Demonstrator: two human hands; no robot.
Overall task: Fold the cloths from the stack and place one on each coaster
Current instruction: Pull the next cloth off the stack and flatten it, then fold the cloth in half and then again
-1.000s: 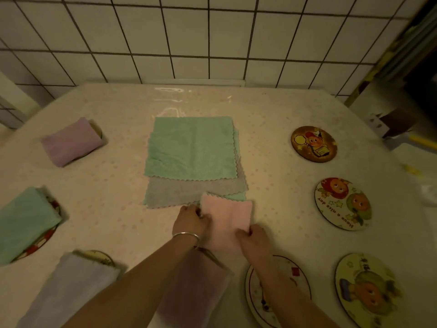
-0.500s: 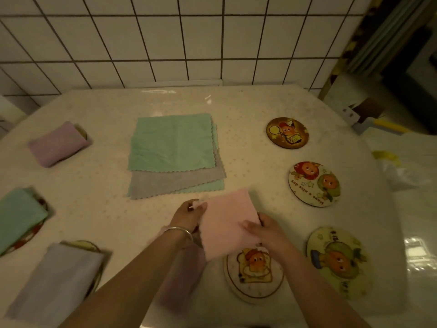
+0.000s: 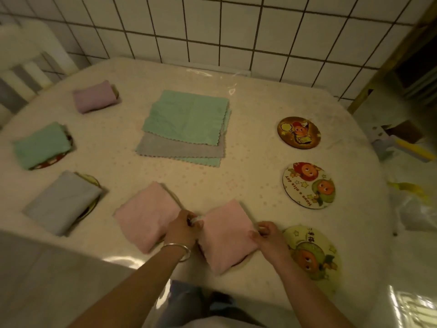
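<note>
A folded pink cloth (image 3: 225,235) lies over a coaster near the table's front edge; only a sliver of that coaster (image 3: 244,261) shows under it. My left hand (image 3: 183,229) pinches the cloth's left edge and my right hand (image 3: 268,235) pinches its right edge. The stack of unfolded cloths (image 3: 186,129), green on top with grey below, lies mid-table. Three bare cartoon coasters sit on the right: a brown one (image 3: 299,132), a white one (image 3: 308,184) and a yellow-green one (image 3: 312,252).
Folded cloths cover coasters on the left: purple (image 3: 93,97), green (image 3: 41,144), grey (image 3: 63,201), and another pink one (image 3: 149,215) just left of my left hand. A tiled wall (image 3: 212,27) stands behind the table. A white chair (image 3: 26,58) is at far left.
Both hands carried the folded pink cloth from in front of the stack down and right onto the front coaster, which is now nearly covered. The head view shifted too.
</note>
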